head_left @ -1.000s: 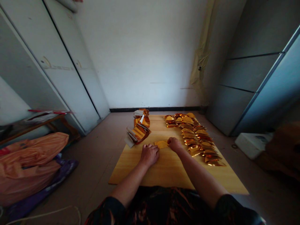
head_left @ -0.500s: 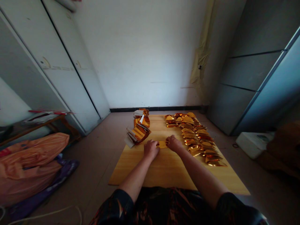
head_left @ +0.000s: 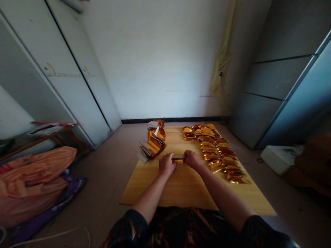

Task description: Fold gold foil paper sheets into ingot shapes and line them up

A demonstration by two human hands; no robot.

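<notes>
Between my two hands is a small piece of folded gold foil paper [head_left: 178, 160], held just above the wooden board. My left hand [head_left: 167, 164] is closed on its left end, and my right hand [head_left: 192, 159] pinches the right end. A pale opening shows along the paper's upper side, with shiny gold on the side facing me. Beyond my left hand lie stacks of gold foil sheets [head_left: 154, 146], some with grey-white backs showing. To the right of my right hand, several folded gold paper pieces [head_left: 208, 148] lie in overlapping rows.
The wooden board [head_left: 191, 193] spreads out in front of me. On the left floor lies an orange plastic bag [head_left: 38, 172], with a low wooden bench [head_left: 64, 131] behind it. A white box [head_left: 276, 158] stands at the right, near a grey cabinet [head_left: 269, 89].
The gold paper has turned from a flat yellow face to a narrow, raised form with a pale slot on top. Both hands have stayed nearly in place.
</notes>
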